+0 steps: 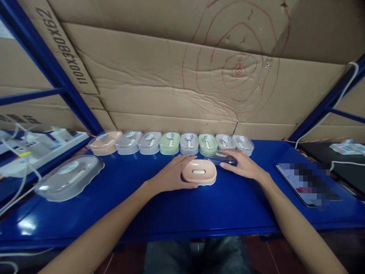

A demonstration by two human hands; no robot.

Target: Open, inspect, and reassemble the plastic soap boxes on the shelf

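Observation:
A pink soap-dish base (199, 173) with a pale slot in its middle sits on the blue shelf (171, 213). My left hand (172, 175) grips its left side, thumb under the near edge. My right hand (242, 164) holds a clear lid (221, 158) just behind and to the right of the pink base, fingers laid over it. Behind both hands runs a row of lidded soap boxes (171, 143), pink, grey and green, along the cardboard wall.
A lone grey lidded box (68, 177) lies at the left. A tablet (306, 182) rests on the shelf at the right. White power strips and cables (31, 148) crowd the far left. Blue rack posts (57, 72) frame both sides.

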